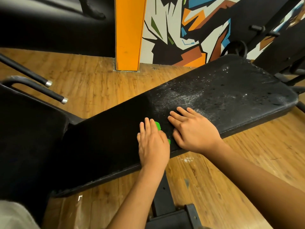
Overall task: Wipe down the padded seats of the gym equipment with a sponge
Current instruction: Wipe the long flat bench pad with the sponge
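Note:
A long black padded bench (222,90) runs from lower left to upper right. Its far right half is dusted with white powder or suds; the near left half looks dark and clean. My left hand (152,144) lies flat on a green sponge (158,125), pressing it onto the pad; only the sponge's green edges show past my fingers. My right hand (193,129) rests palm down on the pad just right of the sponge, fingers spread, holding nothing.
A second black seat pad (28,129) adjoins the bench at the left. Two black bars with silver caps (63,100) stick out above it. An orange pillar (128,33) and a painted wall stand behind. The bench's metal frame (165,204) and wooden floor lie below.

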Motion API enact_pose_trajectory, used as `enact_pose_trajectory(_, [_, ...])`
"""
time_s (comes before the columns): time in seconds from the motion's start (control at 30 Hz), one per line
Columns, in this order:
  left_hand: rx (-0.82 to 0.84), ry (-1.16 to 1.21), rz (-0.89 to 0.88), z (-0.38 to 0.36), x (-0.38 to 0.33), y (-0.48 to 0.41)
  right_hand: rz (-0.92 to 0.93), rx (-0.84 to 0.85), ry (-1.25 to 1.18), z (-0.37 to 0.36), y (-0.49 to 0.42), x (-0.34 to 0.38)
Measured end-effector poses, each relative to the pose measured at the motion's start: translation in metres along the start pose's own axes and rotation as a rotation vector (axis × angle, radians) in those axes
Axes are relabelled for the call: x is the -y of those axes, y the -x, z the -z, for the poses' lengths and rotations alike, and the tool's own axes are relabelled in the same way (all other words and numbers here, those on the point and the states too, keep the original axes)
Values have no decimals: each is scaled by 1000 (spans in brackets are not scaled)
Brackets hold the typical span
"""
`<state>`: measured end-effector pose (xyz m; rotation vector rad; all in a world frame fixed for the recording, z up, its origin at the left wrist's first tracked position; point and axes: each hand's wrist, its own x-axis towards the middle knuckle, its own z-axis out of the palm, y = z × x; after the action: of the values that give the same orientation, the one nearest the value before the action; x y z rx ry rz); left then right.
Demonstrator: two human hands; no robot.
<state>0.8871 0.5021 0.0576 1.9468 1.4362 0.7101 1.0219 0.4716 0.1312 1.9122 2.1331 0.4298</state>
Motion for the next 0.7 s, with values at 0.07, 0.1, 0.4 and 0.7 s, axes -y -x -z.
enact_pose_trajectory(0.07, [8,-17,8,-1,-3,-17,3,3,3,-1,0,0])
enact_pose_trajectory(0.1, [8,-26,12,-2,-4,-28,-1,2,-1,-2,-1,0])
enact_pose_trajectory(0.4, [46,-41,99,0,-23,-124,-19,-21,-20,0,-2,2])
enact_pose_trajectory(0.7, [29,-68,-8,-4,-4,-88,-18,-4,-11,0,-1,2])
